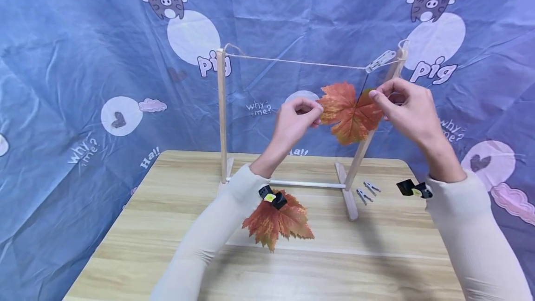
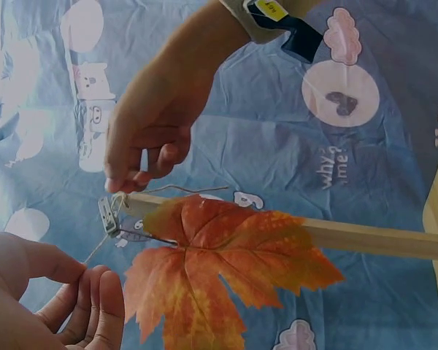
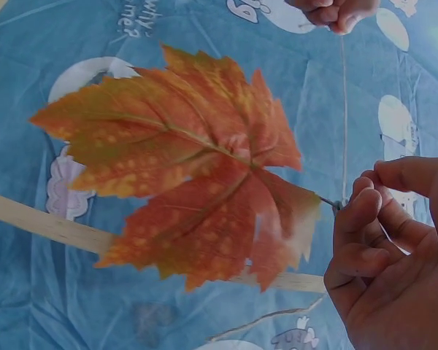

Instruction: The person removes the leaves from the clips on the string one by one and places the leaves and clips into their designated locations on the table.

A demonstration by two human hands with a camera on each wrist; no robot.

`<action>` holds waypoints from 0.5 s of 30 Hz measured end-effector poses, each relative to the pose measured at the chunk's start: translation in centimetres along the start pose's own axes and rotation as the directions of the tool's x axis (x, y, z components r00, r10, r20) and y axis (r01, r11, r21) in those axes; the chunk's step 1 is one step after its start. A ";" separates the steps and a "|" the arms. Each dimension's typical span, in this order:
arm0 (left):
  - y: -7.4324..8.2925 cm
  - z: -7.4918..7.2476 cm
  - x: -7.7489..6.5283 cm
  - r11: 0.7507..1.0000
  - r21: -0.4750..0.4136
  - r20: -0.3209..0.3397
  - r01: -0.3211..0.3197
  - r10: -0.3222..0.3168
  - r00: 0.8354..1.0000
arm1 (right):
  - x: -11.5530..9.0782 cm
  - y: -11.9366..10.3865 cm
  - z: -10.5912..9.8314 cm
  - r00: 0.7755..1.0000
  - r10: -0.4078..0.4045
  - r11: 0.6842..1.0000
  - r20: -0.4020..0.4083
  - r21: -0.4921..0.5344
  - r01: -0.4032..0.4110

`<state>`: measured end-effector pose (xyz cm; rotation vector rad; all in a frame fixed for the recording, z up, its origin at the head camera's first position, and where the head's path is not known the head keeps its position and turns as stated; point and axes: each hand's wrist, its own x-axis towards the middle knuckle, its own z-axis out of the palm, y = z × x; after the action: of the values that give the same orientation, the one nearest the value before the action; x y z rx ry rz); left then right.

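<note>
Orange leaf (image 1: 346,116) is hung by its stem (image 1: 362,87) from a clothespin (image 1: 380,62); whether anything is pinched by left hand (image 1: 297,116) or right hand (image 1: 411,108) cannot be told.

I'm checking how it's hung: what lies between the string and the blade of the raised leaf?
A pale clothespin, then the dark stem. The head view shows both between string and raised leaf.

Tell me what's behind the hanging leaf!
In the head view, a wooden post and blue cloth are behind the hanging leaf. Bits of both are covered, so they can't be seen from there.
</note>
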<state>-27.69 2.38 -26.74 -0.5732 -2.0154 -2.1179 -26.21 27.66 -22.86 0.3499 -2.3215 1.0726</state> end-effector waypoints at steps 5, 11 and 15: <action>0.6 1.1 1.0 0.999 -0.045 0.002 -0.019 0.019 1.000 | 1.0 -0.6 -0.6 1.000 0.006 1.000 -0.002 0.005 -0.005; 1.5 2.4 1.8 1.000 -0.014 0.004 -0.009 0.009 1.000 | 2.1 -1.4 -1.6 1.000 0.020 1.000 0.005 0.012 -0.020; 2.2 3.2 2.5 0.999 0.037 0.015 0.013 -0.013 1.000 | 2.8 -1.9 -2.2 1.000 0.004 0.999 0.012 0.033 -0.004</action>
<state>-28.69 5.70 -23.72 -0.5734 -2.0672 -2.0854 -26.84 28.08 -18.93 0.3656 -2.3176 1.1152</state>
